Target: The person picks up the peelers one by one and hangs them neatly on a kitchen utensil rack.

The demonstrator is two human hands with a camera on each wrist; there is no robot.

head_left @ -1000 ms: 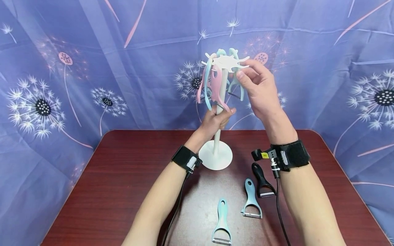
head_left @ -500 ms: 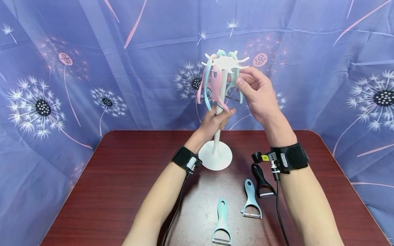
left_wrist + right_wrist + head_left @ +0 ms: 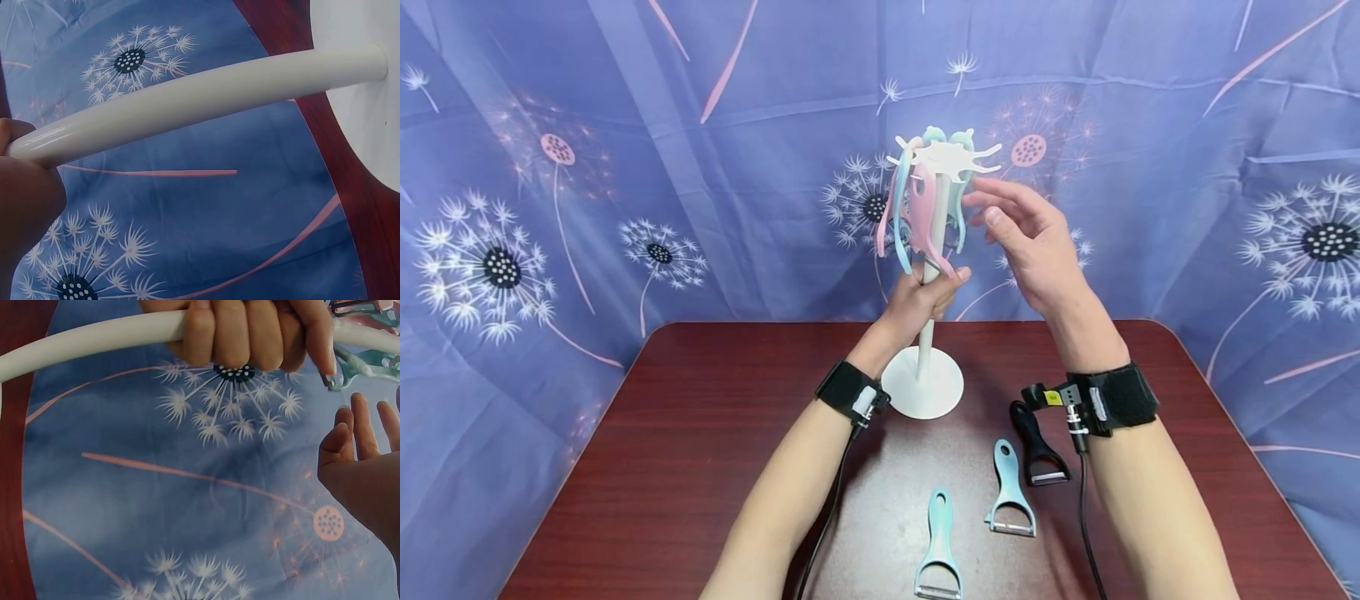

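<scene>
My left hand [image 3: 917,304] grips the pole of a white stand [image 3: 922,383], fingers wrapped round it in the right wrist view. Vegetable peelers hang from the hooks around the stand's top: a pink peeler [image 3: 922,204] in front, a light blue peeler [image 3: 901,208] at the left and a pale green peeler [image 3: 957,204] at the right. Others behind are partly hidden. Just right of the pale green peeler, my right hand [image 3: 1033,242] holds nothing, its fingers loosely extended. In the left wrist view the pole [image 3: 187,100] runs down to the round base.
Three peelers lie on the dark red table [image 3: 715,417]: a light blue one [image 3: 939,529] near the front, a blue one [image 3: 1008,475] and a black one [image 3: 1033,442] beside the right forearm. A blue dandelion-print cloth [image 3: 760,208] stands behind the table.
My right hand has let go of the pale green peeler, which now hangs turned on its hook, and has drawn back slightly with fingers loosened. My left hand still grips the pole.
</scene>
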